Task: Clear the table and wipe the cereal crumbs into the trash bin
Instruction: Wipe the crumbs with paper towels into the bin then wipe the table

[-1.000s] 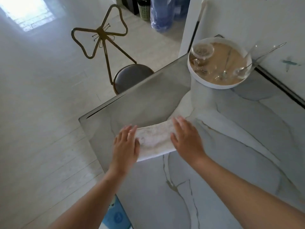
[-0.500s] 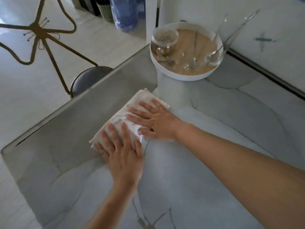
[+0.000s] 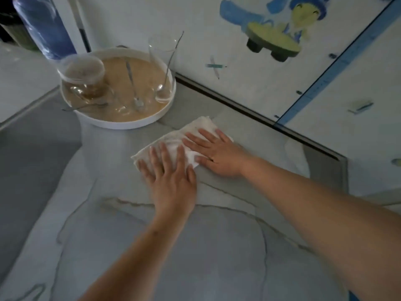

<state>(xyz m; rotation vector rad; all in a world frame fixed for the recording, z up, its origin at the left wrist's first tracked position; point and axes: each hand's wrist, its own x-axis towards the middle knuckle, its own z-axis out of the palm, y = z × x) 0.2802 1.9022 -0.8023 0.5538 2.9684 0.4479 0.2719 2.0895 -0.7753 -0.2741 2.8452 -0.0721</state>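
A white folded cloth (image 3: 191, 130) lies flat on the marble table (image 3: 152, 246), just right of the tray. My left hand (image 3: 171, 177) presses palm down on the cloth's near left end, fingers spread. My right hand (image 3: 217, 153) presses flat on its right end, fingers pointing left. Neither hand grips it. A round white tray (image 3: 167, 109) with a wooden floor stands at the table's far left. It holds a glass bowl (image 3: 83, 72), a tall glass (image 3: 162, 61) with a long spoon in it, and loose spoons (image 3: 133, 88). No crumbs or trash bin can be made out.
A white wall (image 3: 282, 88) with cartoon stickers runs along the table's far edge, close behind the cloth. A blue water bottle (image 3: 45, 27) stands on the floor beyond the tray. The table's left edge (image 3: 26, 114) drops to the pale floor.
Both hands have slid the cloth to the right across the table, from the left edge to a spot near the wall beside the tray. The camera has swung right with them.
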